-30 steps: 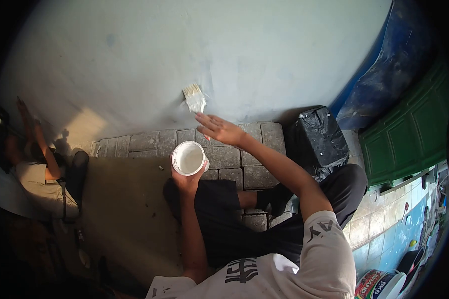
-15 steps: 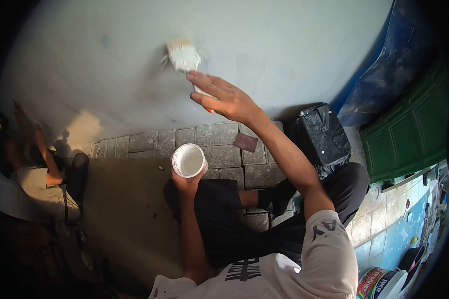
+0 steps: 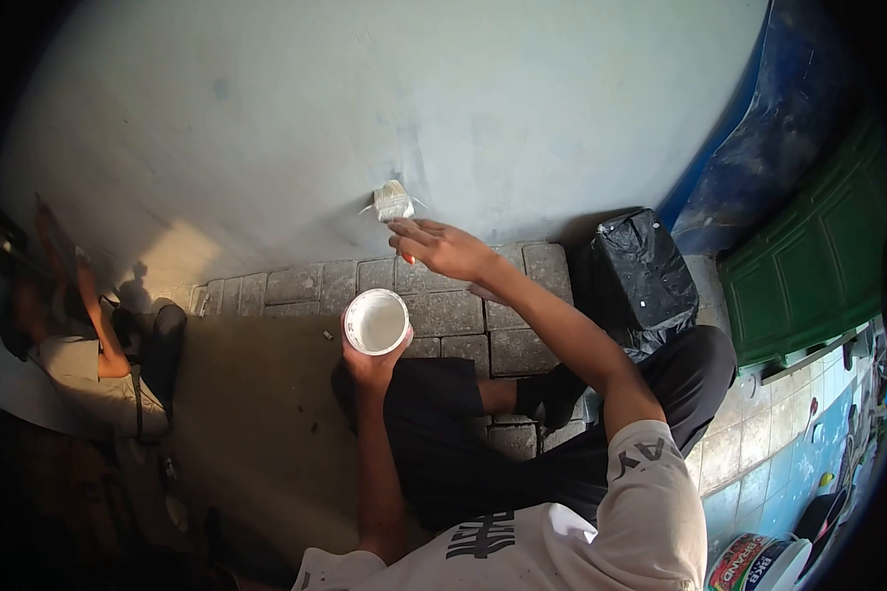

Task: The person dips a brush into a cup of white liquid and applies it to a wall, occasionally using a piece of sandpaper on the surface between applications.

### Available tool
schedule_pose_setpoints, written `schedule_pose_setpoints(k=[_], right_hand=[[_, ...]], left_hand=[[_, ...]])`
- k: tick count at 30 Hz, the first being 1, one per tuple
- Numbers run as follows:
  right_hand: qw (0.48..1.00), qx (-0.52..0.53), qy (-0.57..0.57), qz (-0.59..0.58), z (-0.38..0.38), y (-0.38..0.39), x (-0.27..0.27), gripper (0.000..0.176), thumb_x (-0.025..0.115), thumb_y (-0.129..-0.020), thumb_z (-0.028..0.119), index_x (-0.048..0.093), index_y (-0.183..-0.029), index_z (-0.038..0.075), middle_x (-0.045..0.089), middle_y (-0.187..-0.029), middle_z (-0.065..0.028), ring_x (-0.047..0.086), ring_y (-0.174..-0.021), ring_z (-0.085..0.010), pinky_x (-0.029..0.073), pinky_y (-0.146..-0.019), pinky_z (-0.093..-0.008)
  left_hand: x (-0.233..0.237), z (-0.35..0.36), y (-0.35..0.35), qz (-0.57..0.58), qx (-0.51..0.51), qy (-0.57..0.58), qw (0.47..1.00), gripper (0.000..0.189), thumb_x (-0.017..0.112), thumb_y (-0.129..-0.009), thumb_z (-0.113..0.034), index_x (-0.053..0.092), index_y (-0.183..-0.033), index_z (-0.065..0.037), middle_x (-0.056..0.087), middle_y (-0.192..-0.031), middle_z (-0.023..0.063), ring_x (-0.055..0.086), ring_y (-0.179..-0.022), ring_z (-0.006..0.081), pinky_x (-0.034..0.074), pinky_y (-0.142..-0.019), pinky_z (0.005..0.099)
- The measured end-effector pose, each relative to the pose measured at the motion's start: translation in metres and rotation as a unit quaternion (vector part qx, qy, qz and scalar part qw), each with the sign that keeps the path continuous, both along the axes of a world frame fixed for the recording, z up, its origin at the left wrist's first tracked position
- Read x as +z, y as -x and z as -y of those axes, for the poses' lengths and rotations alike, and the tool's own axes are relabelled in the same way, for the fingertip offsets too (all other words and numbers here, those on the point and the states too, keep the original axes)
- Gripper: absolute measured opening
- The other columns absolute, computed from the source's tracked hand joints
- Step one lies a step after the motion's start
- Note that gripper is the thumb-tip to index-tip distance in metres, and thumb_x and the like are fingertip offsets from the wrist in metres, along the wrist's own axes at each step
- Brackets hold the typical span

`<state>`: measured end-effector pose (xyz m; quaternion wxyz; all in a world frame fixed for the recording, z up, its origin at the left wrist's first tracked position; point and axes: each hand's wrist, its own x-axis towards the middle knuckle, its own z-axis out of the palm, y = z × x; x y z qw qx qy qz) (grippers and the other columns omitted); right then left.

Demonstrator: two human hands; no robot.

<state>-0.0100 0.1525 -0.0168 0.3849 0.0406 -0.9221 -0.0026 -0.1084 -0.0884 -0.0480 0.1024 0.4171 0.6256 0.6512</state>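
My right hand (image 3: pixel 443 248) grips a paintbrush (image 3: pixel 394 200) whose white-coated bristles touch the lower part of the pale wall (image 3: pixel 296 108). My fingers are closed round its handle, which they mostly hide. Lower down, my left hand (image 3: pixel 373 364) is wrapped around a small tub (image 3: pixel 377 322), held upright above my lap. White paint shows inside the tub, and its rim is smeared with it. A darker, damp-looking streak runs up the wall above the brush.
Grey paving blocks (image 3: pixel 453 313) line the foot of the wall. A black plastic-wrapped box (image 3: pixel 646 281) stands to my right, near a green panel (image 3: pixel 808 261). Another person (image 3: pixel 94 364) sits at far left. A labelled paint bucket (image 3: pixel 759 563) is at bottom right.
My right hand has brought the brush down the wall, closer to the floor and slightly to the right. My left hand still holds the tub in nearly the same place.
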Motion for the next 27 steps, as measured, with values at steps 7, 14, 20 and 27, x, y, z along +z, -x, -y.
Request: schedule_pose_setpoints(k=[7,14,20,27], right_hand=[[0.983,-0.019,0.011,-0.183,-0.007,-0.021,0.115,0.038,0.070,-0.080,-0.001,0.062,-0.117,0.002,0.061,-0.143,-0.0172,0.063,-0.129,-0.0372,0.058,-0.102,-0.0443],[0.999,-0.038,-0.010,-0.010,-0.005,-0.032,-0.054,0.038,0.065,-0.084,0.004,0.060,-0.122,0.002,0.054,-0.151,-0.0201,0.058,-0.136,-0.0383,0.054,-0.110,-0.0424],[0.998,-0.035,0.035,0.032,0.013,-0.027,-0.041,0.042,0.065,-0.084,0.002,0.058,-0.125,0.003,0.056,-0.150,-0.0202,0.058,-0.136,-0.0388,0.052,-0.112,-0.0449],[0.988,-0.034,-0.007,-0.153,0.000,-0.024,0.099,0.041,0.068,-0.079,0.001,0.060,-0.119,0.002,0.055,-0.148,-0.0227,0.058,-0.135,-0.0395,0.053,-0.109,-0.0466]], left_hand=[[-0.001,0.002,0.002,0.013,0.023,0.006,1.000,0.075,0.097,-0.067,-0.008,0.058,-0.130,-0.003,0.066,-0.123,0.0101,0.065,-0.113,0.0228,0.052,-0.101,0.0398],[0.003,0.001,-0.004,0.008,0.007,-0.007,1.000,0.076,0.098,-0.067,-0.008,0.057,-0.131,-0.003,0.066,-0.123,0.0107,0.065,-0.113,0.0230,0.051,-0.101,0.0401],[0.004,0.015,0.003,-0.030,0.017,-0.006,0.999,0.078,0.098,-0.067,-0.009,0.056,-0.133,-0.003,0.065,-0.125,0.0108,0.064,-0.114,0.0233,0.051,-0.102,0.0403],[-0.001,0.012,0.004,0.004,0.033,-0.010,0.999,0.071,0.095,-0.071,-0.006,0.059,-0.131,0.000,0.067,-0.123,0.0104,0.065,-0.112,0.0225,0.050,-0.102,0.0391]])
